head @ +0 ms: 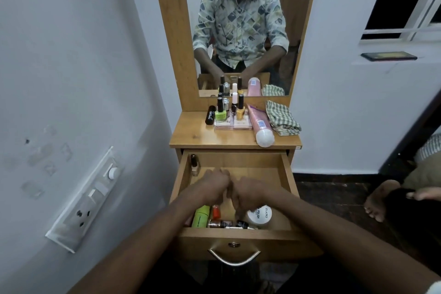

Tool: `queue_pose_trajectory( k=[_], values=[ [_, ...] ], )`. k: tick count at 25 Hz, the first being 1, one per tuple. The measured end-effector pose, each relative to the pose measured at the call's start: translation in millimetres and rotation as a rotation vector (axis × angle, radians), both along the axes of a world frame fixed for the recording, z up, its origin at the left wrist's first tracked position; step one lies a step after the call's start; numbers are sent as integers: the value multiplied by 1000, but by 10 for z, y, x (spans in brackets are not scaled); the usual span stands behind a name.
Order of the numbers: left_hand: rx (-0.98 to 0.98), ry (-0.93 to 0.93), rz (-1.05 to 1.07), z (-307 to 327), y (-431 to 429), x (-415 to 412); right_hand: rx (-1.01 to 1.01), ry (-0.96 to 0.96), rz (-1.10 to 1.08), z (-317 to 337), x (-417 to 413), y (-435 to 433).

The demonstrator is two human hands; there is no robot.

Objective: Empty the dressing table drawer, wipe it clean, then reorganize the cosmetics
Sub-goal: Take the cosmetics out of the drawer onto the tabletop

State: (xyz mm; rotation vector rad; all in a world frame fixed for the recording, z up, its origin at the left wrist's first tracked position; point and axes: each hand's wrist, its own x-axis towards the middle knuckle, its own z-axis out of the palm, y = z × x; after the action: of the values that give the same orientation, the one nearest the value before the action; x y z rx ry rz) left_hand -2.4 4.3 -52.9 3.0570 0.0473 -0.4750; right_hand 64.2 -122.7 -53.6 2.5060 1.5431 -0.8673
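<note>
The bench of the dressing table stands in front of me with its mirror above, the top of the glass cut off by the frame edge. Below the bench top the drawer is pulled out towards me, and my forearms cover much of its floor.

My left hand and right hand meet over the middle of the drawer, knuckles touching or nearly so. Both sets of fingers curl down and away from me, so I cannot tell whether they pinch anything or only press together.

On the bench top a folded checked cloth lies at the right. Just beside it a pink tube lies on its side with its white cap hanging over the front edge. A flat palette carries a green bottle and a yellow bottle; the bottles behind them overlap and are hard to separate. A black tube leans at the left.

In the drawer's near end I see a white jar, partly under my right wrist, and a green tube, with an orange bottle half hidden beside it. Small dark bottles lie along the front wall. One small bottle stands in the far left corner, dim and blurred.
</note>
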Motion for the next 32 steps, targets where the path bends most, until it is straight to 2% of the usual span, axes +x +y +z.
queue_pose_trajectory(
  k=[2, 6, 9, 11, 13, 15, 18, 20, 23, 26, 32],
  values=[
    [42, 96, -188, -5, -8, -24, -27, -62, 74, -68, -139, -39],
    [-33, 224, -326, -88, 20, -129, -99, -94, 97, -155, -92, -184],
    [-25, 209, -324, -144, -35, -173, -74, -169, 113, -214, -112, -268],
    [-130, 188, -241, -99, -53, -200, 66, -106, 18, -150, -57, -335],
    [-433, 144, -33, -29, 33, -212, 321, 46, -172, -30, 71, -394],
    [-860, 31, 215, 20, 172, -194, 549, 277, -419, 82, 199, -461],
    [-1489, -137, 546, 83, 319, -108, 752, 653, -654, 164, 264, -518],
    [-1678, -198, 665, 101, 353, -56, 805, 720, -716, 163, 275, -515],
    [-1724, -254, 770, 46, 346, -31, 898, 743, -818, 109, 267, -476],
    [-1714, -348, 819, -56, 329, -32, 994, 766, -829, 79, 244, -455],
    [-1601, -507, 663, -72, 300, -25, 1147, 841, -840, 41, 159, -424]
  ],
)
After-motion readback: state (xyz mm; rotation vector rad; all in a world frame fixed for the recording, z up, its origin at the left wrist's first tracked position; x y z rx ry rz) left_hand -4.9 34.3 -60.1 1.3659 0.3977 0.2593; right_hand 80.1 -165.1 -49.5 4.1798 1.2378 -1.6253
